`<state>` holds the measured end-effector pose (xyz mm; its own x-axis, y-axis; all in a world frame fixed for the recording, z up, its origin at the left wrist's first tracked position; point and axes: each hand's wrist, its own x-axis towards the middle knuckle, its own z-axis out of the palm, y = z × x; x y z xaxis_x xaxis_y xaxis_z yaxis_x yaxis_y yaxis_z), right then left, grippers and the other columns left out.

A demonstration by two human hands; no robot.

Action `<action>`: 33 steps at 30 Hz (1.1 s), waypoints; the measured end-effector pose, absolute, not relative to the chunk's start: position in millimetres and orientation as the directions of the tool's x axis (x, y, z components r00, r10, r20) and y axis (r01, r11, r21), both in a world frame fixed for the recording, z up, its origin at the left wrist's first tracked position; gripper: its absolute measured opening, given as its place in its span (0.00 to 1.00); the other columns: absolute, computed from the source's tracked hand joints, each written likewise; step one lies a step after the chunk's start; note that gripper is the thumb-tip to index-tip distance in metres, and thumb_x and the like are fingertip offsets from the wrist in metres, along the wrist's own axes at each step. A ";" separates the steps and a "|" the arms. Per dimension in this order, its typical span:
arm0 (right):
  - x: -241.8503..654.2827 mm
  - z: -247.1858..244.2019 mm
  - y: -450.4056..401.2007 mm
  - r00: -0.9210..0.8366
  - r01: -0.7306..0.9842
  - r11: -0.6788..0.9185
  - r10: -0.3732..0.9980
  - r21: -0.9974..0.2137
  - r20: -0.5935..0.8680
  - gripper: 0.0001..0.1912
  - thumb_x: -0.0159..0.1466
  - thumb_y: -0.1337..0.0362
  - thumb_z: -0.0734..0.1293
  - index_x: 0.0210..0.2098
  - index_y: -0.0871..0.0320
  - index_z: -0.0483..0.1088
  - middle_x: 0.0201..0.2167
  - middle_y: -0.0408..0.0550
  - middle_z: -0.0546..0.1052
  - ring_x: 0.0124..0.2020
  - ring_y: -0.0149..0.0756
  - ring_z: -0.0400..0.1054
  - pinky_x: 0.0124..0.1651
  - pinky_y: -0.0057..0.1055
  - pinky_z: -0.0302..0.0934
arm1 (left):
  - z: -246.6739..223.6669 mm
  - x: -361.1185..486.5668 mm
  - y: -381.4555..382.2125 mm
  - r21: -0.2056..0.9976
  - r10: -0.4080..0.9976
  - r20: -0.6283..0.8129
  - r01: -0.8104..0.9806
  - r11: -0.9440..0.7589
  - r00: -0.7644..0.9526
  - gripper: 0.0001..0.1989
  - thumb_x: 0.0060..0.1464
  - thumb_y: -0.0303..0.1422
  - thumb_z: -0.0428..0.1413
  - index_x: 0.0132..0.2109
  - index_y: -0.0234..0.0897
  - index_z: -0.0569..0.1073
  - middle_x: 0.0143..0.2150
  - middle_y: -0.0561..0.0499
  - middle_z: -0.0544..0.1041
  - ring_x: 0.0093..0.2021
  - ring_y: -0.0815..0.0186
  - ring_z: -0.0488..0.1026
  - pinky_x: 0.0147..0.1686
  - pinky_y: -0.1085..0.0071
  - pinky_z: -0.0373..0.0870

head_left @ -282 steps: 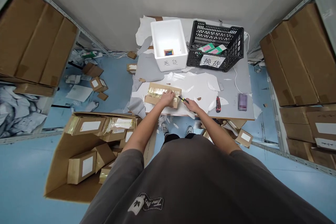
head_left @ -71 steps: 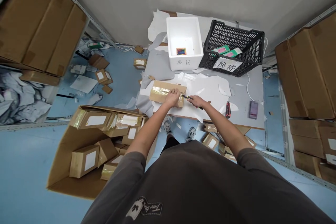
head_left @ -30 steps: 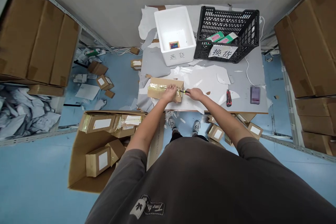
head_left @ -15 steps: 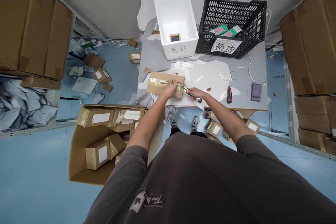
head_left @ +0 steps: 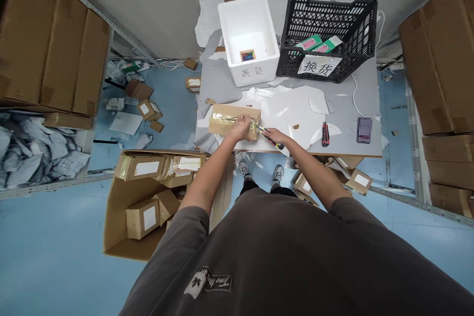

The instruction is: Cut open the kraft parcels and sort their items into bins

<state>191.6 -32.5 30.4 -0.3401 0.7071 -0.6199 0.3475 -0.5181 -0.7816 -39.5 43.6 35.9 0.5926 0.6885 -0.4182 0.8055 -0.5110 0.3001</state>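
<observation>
A long cardboard box (head_left: pixel 222 119) wrapped in shiny tape lies near the table's front left edge. My left hand (head_left: pixel 240 127) is on its right half, fingers bent together and pressed against the tape; whether they pinch the tape is too small to tell. In my right hand (head_left: pixel 274 136), fingers closed, is a yellow and black utility knife (head_left: pixel 277 144). The knife's front end points up and left, at the box's right end. White paper scraps (head_left: pixel 285 113) lie under and beside the box.
Behind the box stand a white foam bin (head_left: pixel 247 73) and a black crate (head_left: pixel 335 42). A red and black tool (head_left: pixel 325 134) and a phone (head_left: pixel 364 130) lie to the right. A large open carton (head_left: pixel 122 207) of boxes is at the lower left.
The view has shifted slightly. My right hand has tilted the knife a little more steeply beside the box's right end. My left hand stays on the box.
</observation>
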 end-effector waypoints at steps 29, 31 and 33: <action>226.8 41.9 -69.2 -0.136 0.503 -0.464 0.791 -0.729 -0.597 0.17 0.79 0.50 0.60 0.36 0.51 0.59 0.17 0.34 0.70 0.17 0.32 0.66 0.29 0.26 0.61 | 62.5 -43.3 70.1 0.327 0.791 -0.303 0.837 -0.438 0.532 0.37 0.58 0.34 0.66 0.73 0.47 0.69 0.81 0.42 0.62 0.82 0.40 0.50 0.78 0.39 0.53; 218.9 41.9 -71.3 -0.107 0.509 -0.459 0.806 -0.729 -0.582 0.17 0.79 0.50 0.60 0.36 0.51 0.58 0.18 0.34 0.70 0.18 0.33 0.67 0.30 0.26 0.61 | 57.7 -36.3 79.3 0.323 0.748 -0.362 0.827 -0.460 0.557 0.43 0.55 0.34 0.67 0.76 0.47 0.65 0.83 0.41 0.57 0.83 0.38 0.47 0.78 0.36 0.51; 211.2 42.5 -70.8 -0.079 0.516 -0.464 0.811 -0.720 -0.580 0.17 0.79 0.50 0.59 0.36 0.50 0.58 0.19 0.35 0.70 0.19 0.33 0.68 0.31 0.26 0.62 | 52.8 -28.1 85.5 0.307 0.719 -0.411 0.827 -0.470 0.561 0.49 0.53 0.34 0.68 0.79 0.47 0.62 0.84 0.38 0.55 0.83 0.33 0.46 0.77 0.32 0.52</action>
<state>211.2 -70.8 42.5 -0.0793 0.8110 -0.5797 0.5159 -0.4642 -0.7200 -28.1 85.5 52.8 0.5609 0.7189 -0.4106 0.8274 -0.4702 0.3071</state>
